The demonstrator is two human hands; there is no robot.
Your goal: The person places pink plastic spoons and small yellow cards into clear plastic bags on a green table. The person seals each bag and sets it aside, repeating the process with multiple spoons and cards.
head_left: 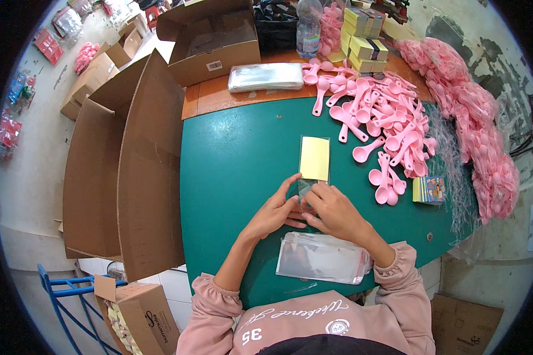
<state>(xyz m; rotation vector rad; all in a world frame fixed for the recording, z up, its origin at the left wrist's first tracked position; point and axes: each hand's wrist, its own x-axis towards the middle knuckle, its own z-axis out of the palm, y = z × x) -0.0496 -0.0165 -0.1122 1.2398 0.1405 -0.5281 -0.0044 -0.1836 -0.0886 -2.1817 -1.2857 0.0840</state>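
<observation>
Hands [272, 214] [337, 212], two of them, pinch one clear bag [305, 187] holding one yellow card [315, 158].

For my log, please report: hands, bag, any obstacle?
Left hand, right hand: both on clear bag. Yellow card inside. Pink spoons to right, not blocking.

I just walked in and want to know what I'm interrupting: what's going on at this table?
Someone in a pink top has the left hand and right hand at the near end of a clear bag with a yellow card in it; the exact grip is partly hidden. More bags lie close to the body. Spoons and a small card stack lie to the right; neither hand touches them.
</observation>
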